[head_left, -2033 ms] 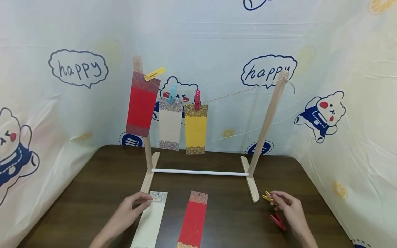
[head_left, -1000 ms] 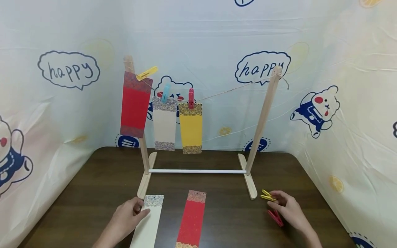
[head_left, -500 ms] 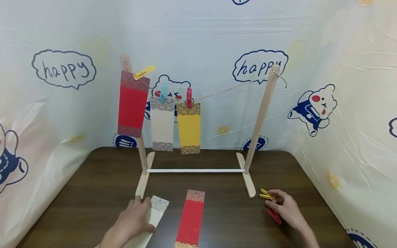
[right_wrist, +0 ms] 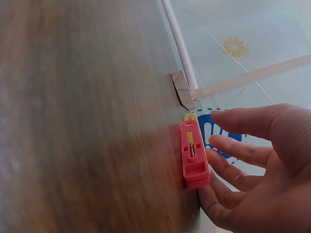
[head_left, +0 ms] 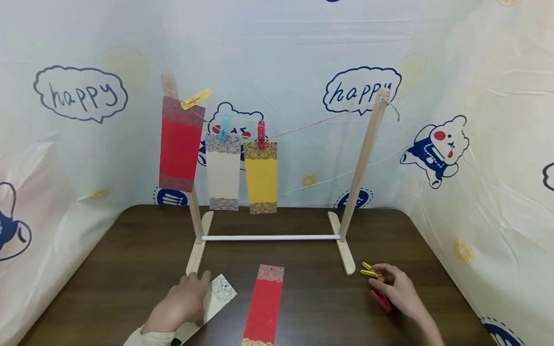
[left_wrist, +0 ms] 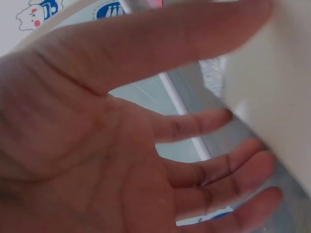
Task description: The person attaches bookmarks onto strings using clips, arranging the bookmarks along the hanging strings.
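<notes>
My left hand point(head_left: 183, 302) pinches a cream card point(head_left: 220, 292) with a patterned end, at the table's front left. In the left wrist view the thumb point(left_wrist: 194, 34) lies over the cream card point(left_wrist: 277, 102) and the fingers reach under it. The card is tilted, its top end turned right. A red card point(head_left: 264, 307) lies flat beside it. My right hand point(head_left: 397, 287) rests open on the table at the right, fingertips by a yellow peg point(head_left: 370, 271) and beside a red peg point(head_left: 381, 301). The right wrist view shows loosely bent fingers point(right_wrist: 243, 150) next to the red peg point(right_wrist: 194, 158), holding nothing.
A wooden rack point(head_left: 361, 163) with a white crossbar point(head_left: 270, 237) stands mid-table. On its string point(head_left: 320, 120) hang a red card point(head_left: 178, 144), a cream card point(head_left: 222, 170) and a yellow card point(head_left: 261, 177), each pegged. Printed plastic sheets wall in the dark table point(head_left: 130, 250).
My left hand has slid onto the cream card and taken hold of it; the card's top end has swung right and risen. The right hand has stayed by the pegs.
</notes>
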A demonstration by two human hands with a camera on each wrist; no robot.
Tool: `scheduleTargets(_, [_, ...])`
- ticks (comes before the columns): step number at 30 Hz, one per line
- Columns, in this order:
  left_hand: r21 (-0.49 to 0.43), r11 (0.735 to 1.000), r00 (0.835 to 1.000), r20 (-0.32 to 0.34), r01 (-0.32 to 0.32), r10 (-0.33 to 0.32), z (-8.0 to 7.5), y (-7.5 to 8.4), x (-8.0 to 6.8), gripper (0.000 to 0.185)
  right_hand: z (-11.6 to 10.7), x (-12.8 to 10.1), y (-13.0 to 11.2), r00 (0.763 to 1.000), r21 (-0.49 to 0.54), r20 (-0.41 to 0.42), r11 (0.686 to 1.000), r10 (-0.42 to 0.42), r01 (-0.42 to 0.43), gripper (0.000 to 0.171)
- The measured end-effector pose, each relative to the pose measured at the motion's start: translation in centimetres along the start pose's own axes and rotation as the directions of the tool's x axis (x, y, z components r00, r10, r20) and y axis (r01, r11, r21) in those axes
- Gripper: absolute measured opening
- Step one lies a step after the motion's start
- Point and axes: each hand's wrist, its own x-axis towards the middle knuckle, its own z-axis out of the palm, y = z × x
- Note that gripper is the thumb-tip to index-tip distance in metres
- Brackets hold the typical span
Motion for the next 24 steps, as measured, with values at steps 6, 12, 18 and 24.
scheduleTargets(6, [0.004,1.000,1.000,-0.001,0.015,-0.015,-0.5,-0.2,0.1,0.084,0.0,-0.1,0.2,1.000,-0.029,-0.015,1.000,-0.011,0.011,0.037])
scheduleTargets(12, [-0.045,0.999,1.000,-0.008,-0.028,0.028,-0.8,-0.3,0.2,0.080,0.3,-0.1,0.4,1.000,-0.058,-0.006,0.998,-0.012,0.011,0.041])
scheduleTargets(18, [-0.086,0.994,0.998,-0.034,-0.062,0.059,-1.0,-0.5,0.2,0.047,0.5,0.1,0.6,1.000,-0.085,-0.018,0.996,-0.023,0.021,0.035])
scheduleTargets(24, [-0.135,0.986,0.993,-0.077,-0.094,0.084,-1.6,-0.4,0.2,0.027,0.6,0.1,0.8,0.998,-0.108,-0.038,0.993,-0.048,0.043,0.031])
